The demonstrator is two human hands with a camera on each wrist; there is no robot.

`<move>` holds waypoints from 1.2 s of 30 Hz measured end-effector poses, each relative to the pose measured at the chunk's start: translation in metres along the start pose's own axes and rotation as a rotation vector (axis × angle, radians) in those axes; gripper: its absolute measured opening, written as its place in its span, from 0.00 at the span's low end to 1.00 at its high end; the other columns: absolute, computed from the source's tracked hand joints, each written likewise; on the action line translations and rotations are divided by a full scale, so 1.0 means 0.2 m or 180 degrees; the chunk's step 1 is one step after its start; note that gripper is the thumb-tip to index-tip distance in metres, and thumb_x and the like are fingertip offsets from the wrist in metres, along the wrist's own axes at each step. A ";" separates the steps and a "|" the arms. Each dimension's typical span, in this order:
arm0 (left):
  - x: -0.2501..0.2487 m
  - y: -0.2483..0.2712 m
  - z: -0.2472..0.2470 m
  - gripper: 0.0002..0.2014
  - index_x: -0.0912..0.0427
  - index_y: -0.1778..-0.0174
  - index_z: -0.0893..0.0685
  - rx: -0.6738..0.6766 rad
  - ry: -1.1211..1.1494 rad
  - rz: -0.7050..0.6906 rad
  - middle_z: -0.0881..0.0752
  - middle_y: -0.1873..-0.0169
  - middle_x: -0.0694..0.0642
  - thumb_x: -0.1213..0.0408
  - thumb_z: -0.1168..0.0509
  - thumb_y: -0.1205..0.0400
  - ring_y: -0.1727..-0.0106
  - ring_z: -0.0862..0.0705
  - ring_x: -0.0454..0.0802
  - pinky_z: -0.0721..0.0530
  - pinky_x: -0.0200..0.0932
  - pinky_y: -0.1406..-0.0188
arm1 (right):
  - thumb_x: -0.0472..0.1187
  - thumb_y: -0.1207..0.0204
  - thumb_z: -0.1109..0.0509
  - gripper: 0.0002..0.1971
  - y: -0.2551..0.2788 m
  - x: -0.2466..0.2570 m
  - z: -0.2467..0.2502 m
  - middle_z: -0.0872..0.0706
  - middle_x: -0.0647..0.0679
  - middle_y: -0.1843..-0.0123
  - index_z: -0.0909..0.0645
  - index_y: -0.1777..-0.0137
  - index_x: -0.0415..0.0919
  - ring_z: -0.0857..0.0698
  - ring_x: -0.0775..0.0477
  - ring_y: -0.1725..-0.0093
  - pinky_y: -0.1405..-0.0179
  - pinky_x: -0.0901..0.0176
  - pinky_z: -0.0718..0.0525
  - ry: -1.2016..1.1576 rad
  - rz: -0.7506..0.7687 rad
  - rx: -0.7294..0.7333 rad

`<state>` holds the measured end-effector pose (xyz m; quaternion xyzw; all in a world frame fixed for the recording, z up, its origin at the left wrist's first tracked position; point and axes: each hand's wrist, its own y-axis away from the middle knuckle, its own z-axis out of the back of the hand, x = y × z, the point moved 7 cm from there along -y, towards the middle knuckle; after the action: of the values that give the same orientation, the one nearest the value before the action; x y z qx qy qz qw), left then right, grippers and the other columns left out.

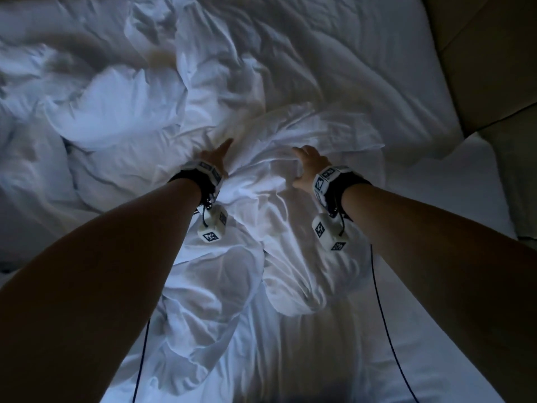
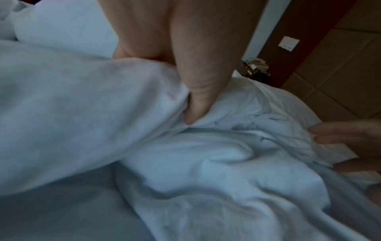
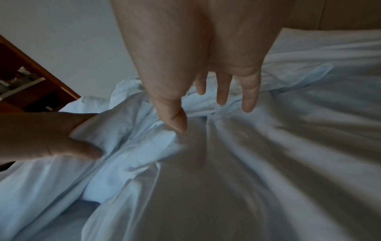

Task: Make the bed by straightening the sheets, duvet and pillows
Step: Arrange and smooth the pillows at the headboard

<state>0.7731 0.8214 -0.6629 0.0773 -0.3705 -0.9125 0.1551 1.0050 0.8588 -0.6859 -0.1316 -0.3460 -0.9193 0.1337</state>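
The crumpled white duvet (image 1: 261,97) is heaped across the middle of the bed, over the flat white sheet (image 1: 334,344) that shows bare at the near and right edges; a padded headboard (image 1: 494,68) bounds the far right corner. Both bare arms reach far over the heap; the left hand (image 1: 216,157) grips a bunched fold of duvet, thumb pressed into the cloth; the right hand (image 1: 308,167), just to its right, hovers with fingers (image 3: 221,91) straight and spread, holding nothing.
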 end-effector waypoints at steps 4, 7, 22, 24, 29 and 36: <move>-0.02 0.04 0.00 0.34 0.43 0.18 0.39 -0.0065 -0.0123 -0.0176 0.28 0.24 0.63 0.70 0.37 0.19 0.26 0.26 0.66 0.23 0.57 0.30 | 0.45 0.26 0.25 0.46 -0.04 0.05 -0.05 0.54 0.49 0.14 0.52 0.16 0.56 0.38 0.32 0.21 0.25 0.39 0.30 0.0043 -0.0018 -0.0009; -0.04 0.09 0.00 0.25 0.55 0.19 0.33 -0.0076 -0.0144 -0.0245 0.30 0.23 0.63 0.70 0.44 0.14 0.23 0.29 0.63 0.29 0.52 0.25 | 0.36 0.26 0.26 0.51 -0.04 0.16 -0.02 0.64 0.53 0.14 0.59 0.16 0.60 0.49 0.34 0.17 0.26 0.37 0.29 -0.0008 0.0086 -0.0178; 0.17 0.63 0.04 0.22 0.61 0.27 0.23 -0.0095 0.0732 -0.0503 0.22 0.29 0.65 0.70 0.40 0.19 0.28 0.25 0.63 0.27 0.50 0.30 | 0.43 0.26 0.29 0.26 0.43 0.38 0.13 0.16 0.47 0.36 0.28 0.29 0.54 0.24 0.40 0.30 0.25 0.26 0.47 0.1626 -0.0173 -0.0614; 0.11 0.76 0.05 0.21 0.65 0.29 0.22 -0.0041 0.0655 -0.0682 0.21 0.31 0.67 0.70 0.39 0.20 0.30 0.23 0.63 0.25 0.49 0.34 | 0.49 0.26 0.30 0.21 0.61 0.33 0.18 0.17 0.45 0.36 0.24 0.33 0.52 0.23 0.39 0.31 0.24 0.35 0.43 0.1873 -0.0290 -0.0635; -0.11 1.11 0.05 0.11 0.71 0.46 0.16 0.0189 0.0397 -0.1253 0.14 0.46 0.67 0.72 0.38 0.20 0.42 0.16 0.61 0.27 0.43 0.54 | 0.42 0.23 0.34 0.16 1.04 0.15 0.29 0.17 0.42 0.35 0.18 0.36 0.46 0.22 0.37 0.33 0.27 0.41 0.32 0.1836 -0.0674 -0.0680; -0.41 1.55 -0.12 0.14 0.69 0.45 0.14 0.0364 0.0043 -0.1660 0.13 0.46 0.67 0.67 0.34 0.24 0.43 0.16 0.63 0.21 0.52 0.43 | 0.39 0.18 0.37 0.19 1.62 -0.12 0.30 0.30 0.43 0.24 0.24 0.27 0.46 0.33 0.35 0.24 0.30 0.40 0.26 0.1699 -0.0970 -0.0777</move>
<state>0.9272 0.6240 -0.4595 0.1849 -0.3879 -0.8987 -0.0875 1.1460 0.6681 -0.4552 0.1521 -0.2018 -0.9654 0.0638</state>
